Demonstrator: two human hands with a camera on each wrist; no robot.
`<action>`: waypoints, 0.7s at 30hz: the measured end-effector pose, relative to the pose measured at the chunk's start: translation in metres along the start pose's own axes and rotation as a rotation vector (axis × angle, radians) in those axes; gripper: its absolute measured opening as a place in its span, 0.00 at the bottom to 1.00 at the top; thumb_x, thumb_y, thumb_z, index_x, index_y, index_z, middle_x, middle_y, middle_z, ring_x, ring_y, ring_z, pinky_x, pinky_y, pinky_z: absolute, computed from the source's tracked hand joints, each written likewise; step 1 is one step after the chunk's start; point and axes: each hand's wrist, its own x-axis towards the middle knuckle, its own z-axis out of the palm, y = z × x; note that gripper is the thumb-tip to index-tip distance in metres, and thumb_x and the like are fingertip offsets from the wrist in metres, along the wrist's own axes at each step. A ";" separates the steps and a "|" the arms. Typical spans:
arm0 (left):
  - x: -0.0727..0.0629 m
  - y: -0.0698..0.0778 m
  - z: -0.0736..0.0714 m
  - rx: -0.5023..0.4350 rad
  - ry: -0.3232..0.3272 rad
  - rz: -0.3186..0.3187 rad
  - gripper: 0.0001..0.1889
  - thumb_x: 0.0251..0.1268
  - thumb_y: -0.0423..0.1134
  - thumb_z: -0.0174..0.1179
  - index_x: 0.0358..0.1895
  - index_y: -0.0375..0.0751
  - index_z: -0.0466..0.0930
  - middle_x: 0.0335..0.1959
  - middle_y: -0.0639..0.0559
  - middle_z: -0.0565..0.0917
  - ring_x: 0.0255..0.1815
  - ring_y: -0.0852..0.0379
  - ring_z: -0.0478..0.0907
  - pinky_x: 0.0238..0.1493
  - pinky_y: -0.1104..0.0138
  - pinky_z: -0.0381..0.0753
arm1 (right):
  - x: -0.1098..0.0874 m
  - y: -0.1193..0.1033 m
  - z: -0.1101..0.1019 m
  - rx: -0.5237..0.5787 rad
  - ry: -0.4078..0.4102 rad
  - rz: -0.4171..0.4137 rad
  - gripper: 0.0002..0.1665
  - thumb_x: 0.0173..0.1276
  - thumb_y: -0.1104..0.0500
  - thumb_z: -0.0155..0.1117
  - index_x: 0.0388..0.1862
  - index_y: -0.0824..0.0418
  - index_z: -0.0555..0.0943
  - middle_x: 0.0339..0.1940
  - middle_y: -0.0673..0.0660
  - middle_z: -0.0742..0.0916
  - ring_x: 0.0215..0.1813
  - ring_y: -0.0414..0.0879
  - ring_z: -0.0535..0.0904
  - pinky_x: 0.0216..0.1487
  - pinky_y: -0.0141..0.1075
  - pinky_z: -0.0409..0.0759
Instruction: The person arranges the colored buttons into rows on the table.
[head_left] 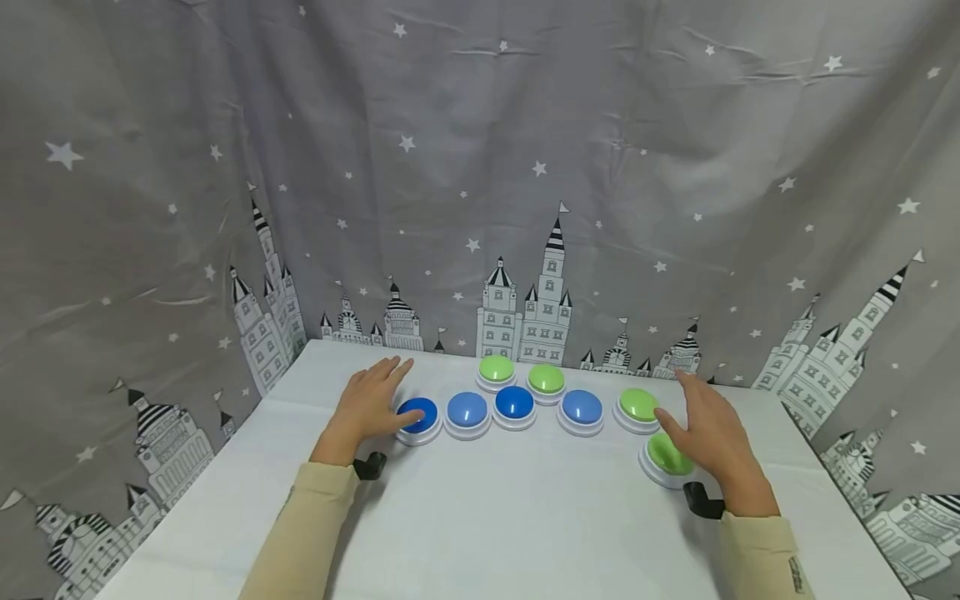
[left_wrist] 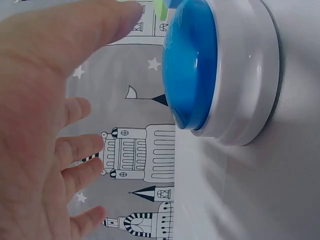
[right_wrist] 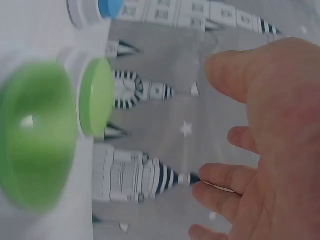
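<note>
My left hand hovers with fingers spread beside the leftmost dark blue push button, its thumb overlapping the dome in the head view. From the left wrist, a gap shows between the thumb and that blue dome on its white base. On the other side, my right hand is held above the nearest green push button, fingers extended and nothing in them. The right wrist view has this green dome large at left, apart from the hand. Another green button sits just behind, near the right thumb.
Between the hands stand a light blue button, a dark blue one and another light blue one. Two green buttons stand behind them. A grey castle-print curtain rises around the white table.
</note>
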 end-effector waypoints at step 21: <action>-0.010 -0.005 -0.006 -0.110 -0.035 -0.027 0.53 0.51 0.64 0.70 0.77 0.43 0.57 0.73 0.36 0.64 0.73 0.37 0.58 0.68 0.39 0.58 | 0.051 -0.139 0.079 0.089 -0.120 -0.309 0.42 0.69 0.44 0.64 0.74 0.63 0.64 0.72 0.63 0.72 0.74 0.60 0.62 0.73 0.62 0.51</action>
